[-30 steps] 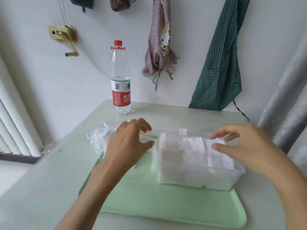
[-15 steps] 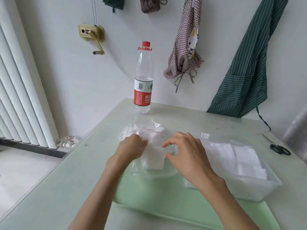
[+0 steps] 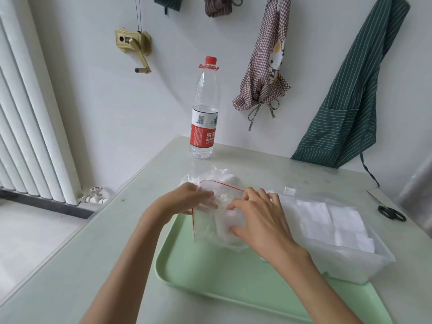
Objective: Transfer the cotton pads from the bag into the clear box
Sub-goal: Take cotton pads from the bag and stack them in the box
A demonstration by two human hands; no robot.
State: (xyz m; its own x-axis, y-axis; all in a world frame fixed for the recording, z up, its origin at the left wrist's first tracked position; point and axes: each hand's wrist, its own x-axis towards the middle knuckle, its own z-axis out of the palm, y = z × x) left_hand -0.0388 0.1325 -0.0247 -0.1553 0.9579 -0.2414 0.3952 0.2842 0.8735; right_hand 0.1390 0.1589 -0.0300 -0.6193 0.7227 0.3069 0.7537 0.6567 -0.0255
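Right hand has reached into bag, grip clamping cotton pads; left hand pinches rim.

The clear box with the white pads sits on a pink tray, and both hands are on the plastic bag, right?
Not quite: the tray is light green, not pink, as the head view shows. The rest holds: the clear box with pads sits on it, and the left hand and right hand are on the bag.

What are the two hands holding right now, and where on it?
Both hold the clear bag. The left hand grips its red-lined mouth edge on the left side; the right hand reaches in at the opening, fingers on the cotton pads inside.
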